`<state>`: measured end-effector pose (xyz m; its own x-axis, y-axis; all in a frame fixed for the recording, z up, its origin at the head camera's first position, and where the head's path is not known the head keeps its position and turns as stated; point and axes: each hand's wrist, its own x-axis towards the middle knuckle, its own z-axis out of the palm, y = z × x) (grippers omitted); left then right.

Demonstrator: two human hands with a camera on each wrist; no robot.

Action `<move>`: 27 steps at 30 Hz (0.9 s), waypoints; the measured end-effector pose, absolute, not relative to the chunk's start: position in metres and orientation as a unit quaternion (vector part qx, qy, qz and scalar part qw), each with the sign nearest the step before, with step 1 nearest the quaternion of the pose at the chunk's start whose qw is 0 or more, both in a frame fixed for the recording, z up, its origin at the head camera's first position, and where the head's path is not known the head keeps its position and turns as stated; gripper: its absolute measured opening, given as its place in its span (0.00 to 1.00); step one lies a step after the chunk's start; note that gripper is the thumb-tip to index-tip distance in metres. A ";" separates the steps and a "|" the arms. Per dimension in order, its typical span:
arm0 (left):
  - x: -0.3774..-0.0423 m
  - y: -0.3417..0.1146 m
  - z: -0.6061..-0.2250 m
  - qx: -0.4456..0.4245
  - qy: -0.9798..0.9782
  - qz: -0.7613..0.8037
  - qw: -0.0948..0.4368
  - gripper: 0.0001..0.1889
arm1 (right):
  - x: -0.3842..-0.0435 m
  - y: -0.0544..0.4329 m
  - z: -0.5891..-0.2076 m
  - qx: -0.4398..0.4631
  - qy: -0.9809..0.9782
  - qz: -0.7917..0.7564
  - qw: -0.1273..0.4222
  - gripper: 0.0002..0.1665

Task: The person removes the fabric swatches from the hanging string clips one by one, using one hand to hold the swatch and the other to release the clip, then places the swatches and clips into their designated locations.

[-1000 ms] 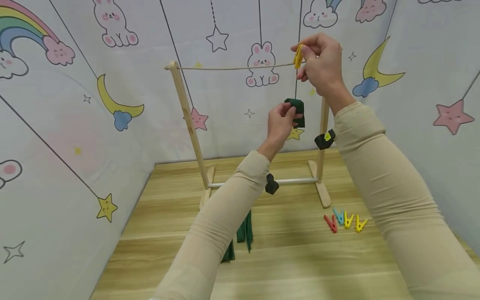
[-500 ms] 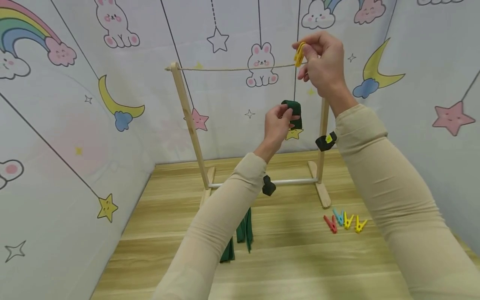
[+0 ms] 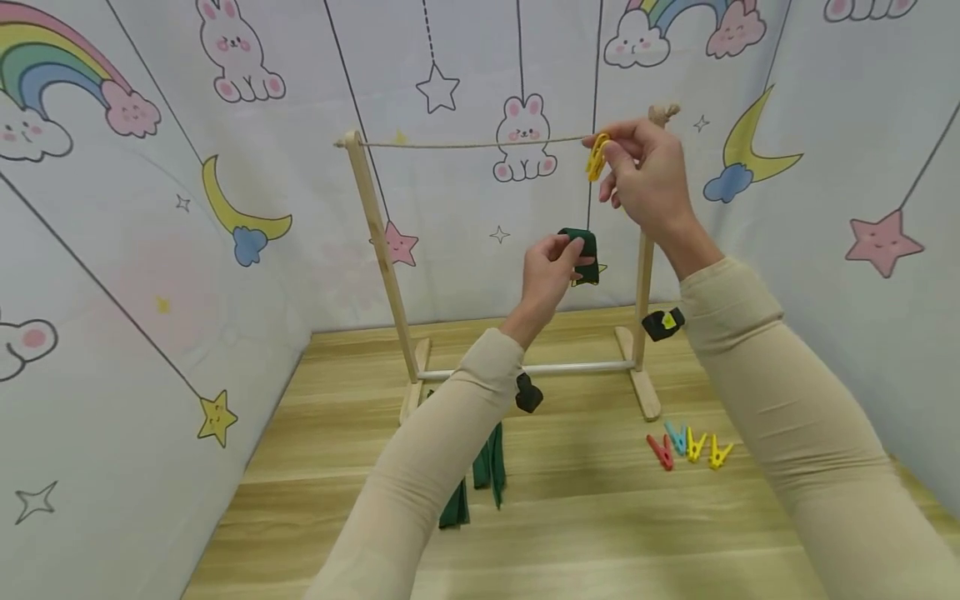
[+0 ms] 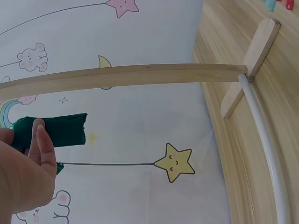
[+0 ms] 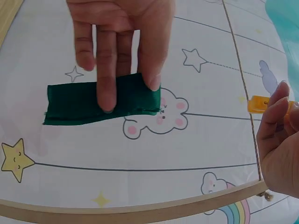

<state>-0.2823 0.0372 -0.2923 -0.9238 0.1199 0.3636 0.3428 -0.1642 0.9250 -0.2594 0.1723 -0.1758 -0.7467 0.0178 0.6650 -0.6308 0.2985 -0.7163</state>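
Note:
My left hand [image 3: 546, 271] pinches a folded strip of dark green cloth [image 3: 587, 252], which hangs below the rope and apart from it. In the right wrist view the cloth [image 5: 77, 103] lies between that hand's thumb and fingers. Higher and to the right, my right hand [image 3: 648, 179] pinches a yellow clothespin [image 3: 597, 158] between thumb and index finger, beside the thin rope [image 3: 450, 147]. The clothespin [image 5: 261, 105] overlaps the rope [image 5: 243, 70] in the right wrist view; whether they touch I cannot tell.
A wooden frame [image 3: 381, 250] with a white lower bar [image 3: 577, 367] carries the rope. On the wooden table [image 3: 585, 517] lie red [image 3: 660, 452], blue [image 3: 677, 437] and yellow [image 3: 720, 452] clothespins at right. More green cloth strips [image 3: 489, 463] lie left, partly behind my left arm.
My right hand has lowered the clothespin from above the rope to about rope level and below. My left hand, with the cloth, has moved slightly down and left. The head view has shifted a little.

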 end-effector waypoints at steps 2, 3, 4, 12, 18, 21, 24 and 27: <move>-0.283 0.034 -0.297 -0.176 -0.646 -0.739 0.077 0.12 | -0.259 0.173 -0.187 0.212 -0.758 0.544 0.291 0.14; -0.283 0.033 -0.300 -0.173 -0.648 -0.737 0.077 0.12 | -0.259 0.174 -0.193 0.215 -0.759 0.542 0.288 0.14; -0.284 0.031 -0.302 -0.170 -0.650 -0.737 0.077 0.12 | -0.258 0.175 -0.198 0.218 -0.761 0.541 0.286 0.14; -0.285 0.021 -0.319 -0.136 -0.671 -0.725 0.076 0.12 | -0.260 0.185 -0.230 0.217 -0.774 0.538 0.254 0.15; -0.283 0.017 -0.326 -0.103 -0.710 -0.691 0.088 0.13 | -0.257 0.202 -0.245 0.189 -0.799 0.526 0.223 0.18; -0.282 0.014 -0.330 -0.095 -0.709 -0.694 0.079 0.14 | -0.253 0.217 -0.254 0.172 -0.821 0.502 0.211 0.21; -0.281 0.010 -0.336 -0.086 -0.711 -0.694 0.071 0.16 | -0.248 0.234 -0.266 0.155 -0.845 0.471 0.202 0.22; -0.280 0.004 -0.343 -0.079 -0.717 -0.690 0.062 0.18 | -0.246 0.250 -0.279 0.148 -0.863 0.440 0.200 0.24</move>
